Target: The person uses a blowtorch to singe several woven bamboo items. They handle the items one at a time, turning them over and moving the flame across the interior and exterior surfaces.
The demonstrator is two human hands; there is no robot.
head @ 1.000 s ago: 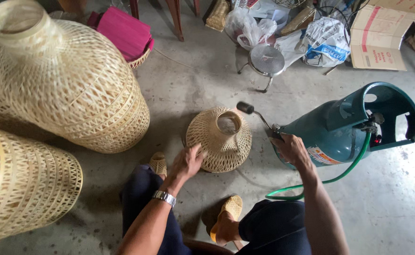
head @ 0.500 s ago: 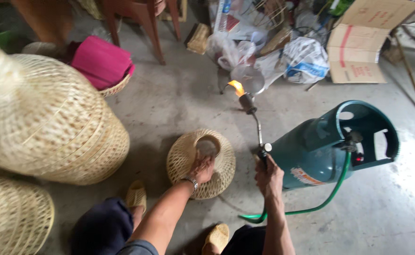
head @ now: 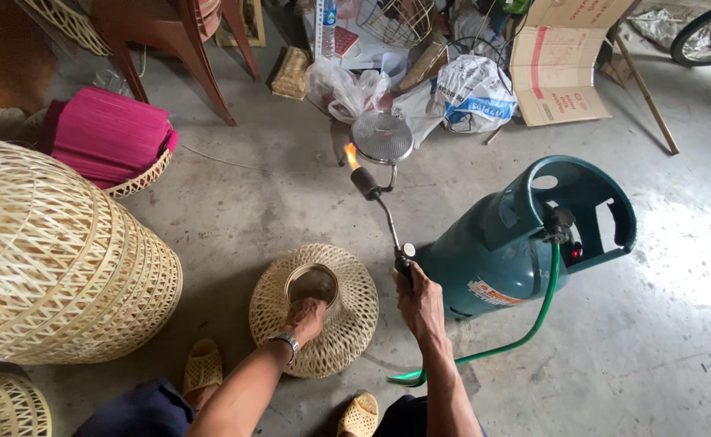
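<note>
A: What are the hands doing?

B: The left hand [head: 307, 311] is gripping the round open rim of a small dome-shaped woven bamboo basket [head: 317, 309], fingers curling over the edge. The basket is sitting on the grey concrete floor [head: 663, 324], directly under that hand and just ahead of the person's knees

A: And the other one?

B: The right hand [head: 420, 301] is closing tightly around the handle of a long metal gas torch [head: 381, 212]. The torch is angling up and away from that hand, and a small orange flame [head: 351, 155] is burning at its tip, well beyond the basket and not touching it

A: So the two hands are working apart?

B: Yes, near each other but apart, each clamping its own thing, with the basket's right edge lying between them

A: What is lying around them?

B: Just right of the right hand a teal steel gas cylinder [head: 517, 243] is lying on its side, and a green rubber hose [head: 525, 332] is curving from its valve back toward that hand. Far left of the left hand a large pale woven bamboo basket [head: 56, 259] is standing, and beyond it a pink bundle [head: 108, 137] is resting in a shallow woven tray
</note>
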